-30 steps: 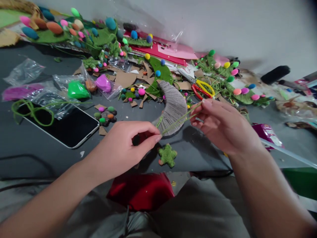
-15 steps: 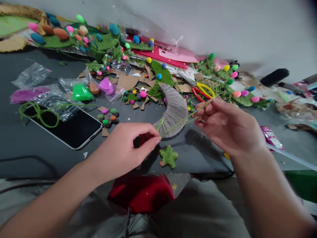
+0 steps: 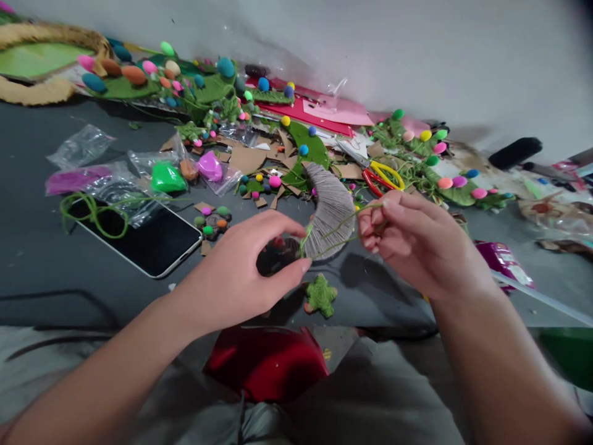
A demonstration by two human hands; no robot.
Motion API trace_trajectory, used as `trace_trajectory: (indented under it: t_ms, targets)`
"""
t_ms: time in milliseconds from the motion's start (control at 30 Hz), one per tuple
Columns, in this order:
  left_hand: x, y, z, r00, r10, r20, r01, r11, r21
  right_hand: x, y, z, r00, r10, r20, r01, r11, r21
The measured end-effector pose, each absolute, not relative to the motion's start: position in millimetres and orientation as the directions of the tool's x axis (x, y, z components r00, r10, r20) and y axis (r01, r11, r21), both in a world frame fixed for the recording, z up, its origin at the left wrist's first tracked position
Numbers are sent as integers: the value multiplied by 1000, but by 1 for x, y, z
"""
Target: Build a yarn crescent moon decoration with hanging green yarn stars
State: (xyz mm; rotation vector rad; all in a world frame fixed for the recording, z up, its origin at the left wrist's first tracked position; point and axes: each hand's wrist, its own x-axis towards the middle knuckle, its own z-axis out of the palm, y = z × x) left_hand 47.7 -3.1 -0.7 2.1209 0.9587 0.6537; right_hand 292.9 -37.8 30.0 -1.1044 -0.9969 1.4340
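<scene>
Light green yarn (image 3: 343, 218) stretches in two strands above a crescent (image 3: 330, 201) wound in grey yarn. My right hand (image 3: 419, 244) pinches the strands' far ends, fingers closed, at the crescent's right side. On the left, my left hand (image 3: 236, 281) has thumb and forefinger apart, beside the crescent's lower end. A small loop or knot of the yarn sits near those fingertips; whether they touch it is hard to tell. Just below the crescent lies a small star (image 3: 320, 296) wrapped in green yarn. Scissors (image 3: 377, 175) with red and yellow handles rest beyond my right hand.
A phone (image 3: 152, 247) lies at left, with a green yarn bundle (image 3: 95, 215) over it. Plastic bags of coloured clay (image 3: 167, 177) are behind it. Cardboard scraps (image 3: 248, 159) and green pieces with coloured balls line the back. A purple packet (image 3: 503, 262) is at right.
My left thumb and forefinger have parted from their pinch. My right hand keeps its grip on the yarn, a little lower. The table scene has shifted slightly to the right in view.
</scene>
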Motion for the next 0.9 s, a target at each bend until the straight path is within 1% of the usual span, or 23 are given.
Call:
trace_trajectory:
  t_ms: [67,133,300,400,533,700,767,800,900]
  targets:
    - [51,-5,2,568,796,211,406,-493,769,288,-40,31,-117,987,-112,-184,-132,-974]
    - [56,-8,3,570,787,236,358,-497,791,284,-41,33,-173,978,-114,-161,-142,-977]
    - [66,-11,4,603,764,229,237,-445,863,277,-42,35,-257,964,-69,-152,-111,-982]
    - [67,-12,4,616,755,226,211,-434,876,275,-44,36,-260,964,-57,-144,-97,-985]
    - [65,-12,4,616,755,224,220,-438,872,275,-45,36,-246,968,-54,-134,-89,-987]
    - [64,-11,7,609,771,187,239,-402,884,283,-43,35,-108,994,-6,-98,-17,-995]
    - [63,-11,8,608,772,185,252,-408,878,286,-42,35,-105,995,-1,-25,-4,-1000]
    - [63,-10,8,609,772,181,263,-412,872,286,-42,36,-123,992,-11,39,-6,-999]
    - [62,-10,9,608,774,177,299,-430,852,284,-43,39,-199,976,-87,314,-21,-949]
